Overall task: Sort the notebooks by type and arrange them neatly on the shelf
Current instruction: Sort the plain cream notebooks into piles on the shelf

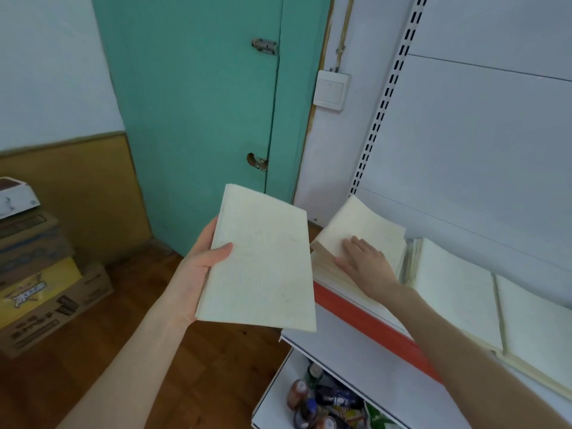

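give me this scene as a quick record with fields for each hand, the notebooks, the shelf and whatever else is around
left hand: grips the held notebook by its edge, thumb on the cover, off the shelf
right hand: rests flat, fingers straight, on the stack
stack: cream notebooks at the shelf's left end, top sheet curling up
flat notebooks: lie side by side to the right of the stack
shelf: white, red front strip
below: bottles on a lower level
around: green door, cardboard boxes
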The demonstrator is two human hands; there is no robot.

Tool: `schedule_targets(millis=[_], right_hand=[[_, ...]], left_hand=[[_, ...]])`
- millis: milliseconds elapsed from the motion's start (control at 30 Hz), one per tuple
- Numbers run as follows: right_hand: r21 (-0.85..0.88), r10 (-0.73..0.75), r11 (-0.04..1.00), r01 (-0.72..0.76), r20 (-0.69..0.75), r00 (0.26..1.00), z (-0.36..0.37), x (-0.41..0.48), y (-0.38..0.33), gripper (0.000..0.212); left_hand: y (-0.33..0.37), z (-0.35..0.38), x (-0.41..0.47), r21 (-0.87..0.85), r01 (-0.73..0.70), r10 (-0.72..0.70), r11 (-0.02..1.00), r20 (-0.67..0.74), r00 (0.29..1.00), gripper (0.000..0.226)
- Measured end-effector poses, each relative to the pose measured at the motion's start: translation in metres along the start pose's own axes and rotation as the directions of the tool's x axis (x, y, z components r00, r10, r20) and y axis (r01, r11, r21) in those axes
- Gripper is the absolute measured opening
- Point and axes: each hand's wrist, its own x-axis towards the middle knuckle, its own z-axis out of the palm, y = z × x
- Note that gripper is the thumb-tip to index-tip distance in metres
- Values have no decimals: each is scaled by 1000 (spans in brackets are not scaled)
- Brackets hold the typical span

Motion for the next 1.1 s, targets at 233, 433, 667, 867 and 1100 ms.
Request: schedule_targets(millis=[233,433,667,867,1100], right_hand=[[91,-63,993,76,-137,989,-11,-17,-9,30],[520,205,853,49,-419,884,-39,-42,-21,29],[-68,-547,803,592,-477,688,-2,-99,-103,52],[304,-455,722,622,-469,757,-8,-109,-105,48],[931,371,363,32,-177,912,-31,-121,-84,40]], left_hand=[[-2,-2,1,18,-10,10,1000,16,1000,58],[-3,6,2,-20,5,-4,1000,31,1000,55],[-5,25,-5,-30,54,-52,998,89,995,51],[1,19,-16,-31,-13,14,999,12,1000,51],[4,28,-25,-93,-17,29,995,130,991,57]])
